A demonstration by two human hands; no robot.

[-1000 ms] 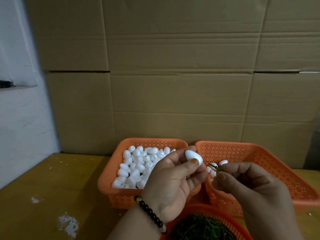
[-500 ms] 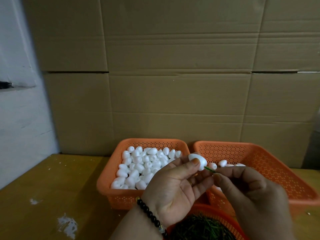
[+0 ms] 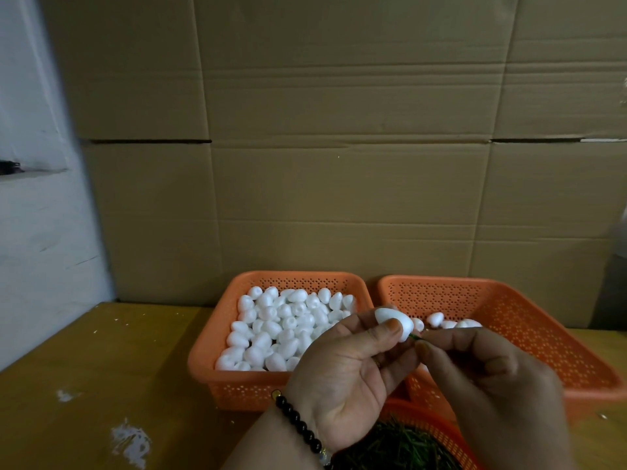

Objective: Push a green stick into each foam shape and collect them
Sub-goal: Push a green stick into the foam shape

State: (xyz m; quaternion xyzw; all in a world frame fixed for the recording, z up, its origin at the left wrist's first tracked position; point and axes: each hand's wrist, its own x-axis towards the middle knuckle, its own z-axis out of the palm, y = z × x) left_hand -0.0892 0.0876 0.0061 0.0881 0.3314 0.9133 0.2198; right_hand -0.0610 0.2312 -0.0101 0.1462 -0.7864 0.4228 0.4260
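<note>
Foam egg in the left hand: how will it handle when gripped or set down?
Likely very light: the left hand holds the foam egg with thumb and fingertips alone. Probably soft and easy to dent, since the thin green stick meets its end. Its rounded shape looks apt to roll on the table.

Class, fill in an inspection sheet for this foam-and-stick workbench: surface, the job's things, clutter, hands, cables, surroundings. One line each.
Surface: wooden table, yellowish, with white scuffs and specks near the left front.
Job's things: left orange basket heaped with plain foam shapes; right orange basket holds only a few foam pieces; round orange basket of green sticks nearest the person.
Clutter: nothing seen beyond the white marks.
Hands: left hand, beaded bracelet at the wrist, pinches a foam shape; right hand pinches a green stick whose tip meets the foam.
Cables: nothing seen.
Surroundings: cardboard boxes stacked behind; white wall to the left.
</note>
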